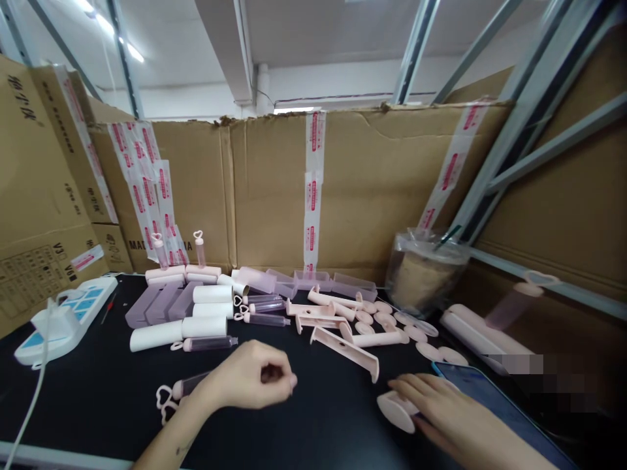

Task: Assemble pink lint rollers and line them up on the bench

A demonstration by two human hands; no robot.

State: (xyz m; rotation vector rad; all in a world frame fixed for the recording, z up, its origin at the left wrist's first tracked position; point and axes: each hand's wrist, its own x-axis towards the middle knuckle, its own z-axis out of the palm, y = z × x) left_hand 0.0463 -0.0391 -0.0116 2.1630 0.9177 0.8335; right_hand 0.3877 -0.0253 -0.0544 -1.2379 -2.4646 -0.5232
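Note:
My left hand (pixel 255 377) is closed over the middle of the black table, thumb and fingers curled together; whether something small sits in the pinch is hidden. Under my left wrist lie clear tubes (pixel 190 385) with pink heart-shaped handles. On the right, my right hand (pixel 434 406) wraps over a pale pink plastic part (pixel 396 411) with a flat oval end, most of it covered by the fingers. Beyond my hands lie pink bracket-like pieces (pixel 345 352) and several pink discs (pixel 428 350). A phone (pixel 494 391) lies right beside my right hand.
White cylinders (pixel 211 326), translucent lilac boxes (pixel 153 305) and more heart-handled tubes (pixel 264 320) are at the centre left. A white power strip (pixel 93 307) stands far left. At the back right is a bagged drink cup (pixel 424 277). Cardboard walls (pixel 269 189) enclose the table.

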